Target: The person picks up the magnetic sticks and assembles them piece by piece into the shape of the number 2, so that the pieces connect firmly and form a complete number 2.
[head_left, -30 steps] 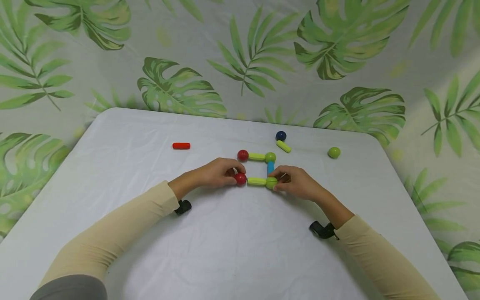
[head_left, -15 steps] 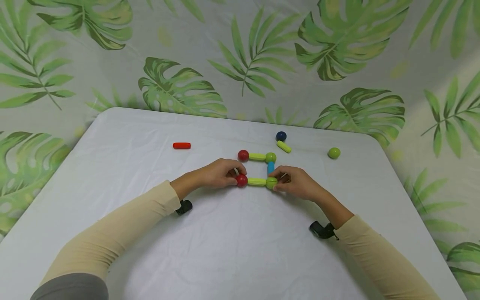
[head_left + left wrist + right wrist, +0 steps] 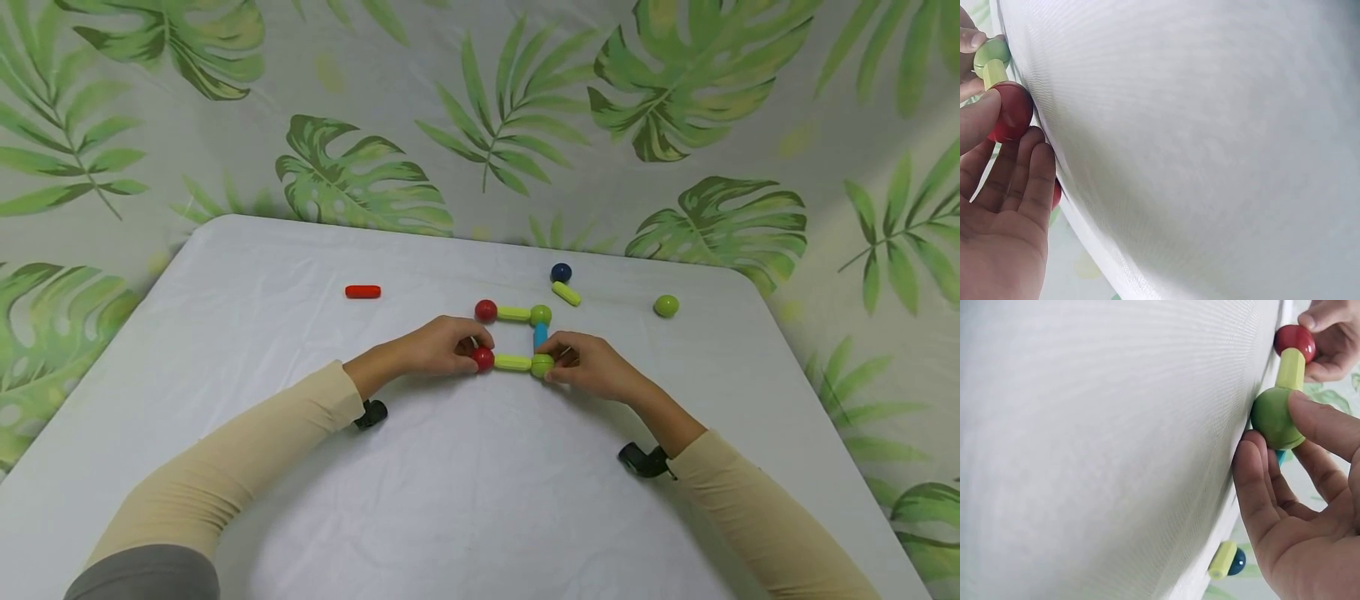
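Currently, the left hand (image 3: pixel 438 346) pinches a glossy red ball (image 3: pixel 484 359) between thumb and fingers, and the right hand (image 3: pixel 595 365) holds a glossy green ball (image 3: pixel 540 366) in the same way. Between these two balls lies a yellow-green faceted stick (image 3: pixel 513 363), touching both, near the middle of the white cloth-covered surface (image 3: pixel 480 500). Behind, a blue stick (image 3: pixel 541 333), partly hidden by the right hand, points toward the far edge and meets a second green ball (image 3: pixel 541 315). From there, a second yellow-green stick (image 3: pixel 513 313) runs leftward to a second red ball (image 3: pixel 486 311). Nearer to the far edge are a dark blue ball (image 3: pixel 561 272) and, just beside it, a loose yellow-green stick (image 3: pixel 566 293). A loose green ball (image 3: pixel 666 306) lies toward the far right corner, a red stick (image 3: pixel 363 292) toward the far left.
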Tool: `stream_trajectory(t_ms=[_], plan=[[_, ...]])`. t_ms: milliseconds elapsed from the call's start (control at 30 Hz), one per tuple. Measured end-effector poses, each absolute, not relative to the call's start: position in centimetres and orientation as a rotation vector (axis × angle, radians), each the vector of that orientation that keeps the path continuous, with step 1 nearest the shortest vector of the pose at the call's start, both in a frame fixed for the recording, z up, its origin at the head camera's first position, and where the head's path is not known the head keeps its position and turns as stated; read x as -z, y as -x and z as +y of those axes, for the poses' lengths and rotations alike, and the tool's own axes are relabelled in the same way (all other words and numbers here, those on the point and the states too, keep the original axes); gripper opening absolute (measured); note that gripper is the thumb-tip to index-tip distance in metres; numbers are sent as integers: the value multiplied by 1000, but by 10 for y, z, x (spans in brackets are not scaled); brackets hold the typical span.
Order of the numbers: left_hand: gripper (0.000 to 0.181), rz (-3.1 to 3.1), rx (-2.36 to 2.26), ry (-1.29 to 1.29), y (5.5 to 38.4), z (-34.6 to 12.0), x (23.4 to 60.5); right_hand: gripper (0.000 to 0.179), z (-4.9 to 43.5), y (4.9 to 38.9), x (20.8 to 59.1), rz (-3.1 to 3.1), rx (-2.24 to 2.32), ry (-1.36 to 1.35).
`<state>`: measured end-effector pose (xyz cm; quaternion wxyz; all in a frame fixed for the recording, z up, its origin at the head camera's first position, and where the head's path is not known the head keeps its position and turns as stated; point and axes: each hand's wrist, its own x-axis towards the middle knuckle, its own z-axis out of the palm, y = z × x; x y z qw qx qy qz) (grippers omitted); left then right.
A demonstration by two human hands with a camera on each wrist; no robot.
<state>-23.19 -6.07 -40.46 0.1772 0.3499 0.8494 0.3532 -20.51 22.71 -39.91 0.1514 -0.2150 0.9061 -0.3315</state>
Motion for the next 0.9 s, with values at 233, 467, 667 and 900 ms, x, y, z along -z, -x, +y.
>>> stream_trajectory(t_ms=[233, 467, 667, 900], plan=[[31, 2412, -999, -996, 233, -63, 406, 31, 225, 206, 398, 2598, 936, 653], [40, 2458, -986, -1015, 235, -72, 403, 46, 229, 203, 383, 2704, 773, 797], [39, 2499, -1036, -971, 230, -96, 391, 41, 226, 209, 371, 2758, 753, 924], [39, 2550, -1044, -908, 222, -122, 386, 37, 198, 218, 373, 2713, 628, 1027]])
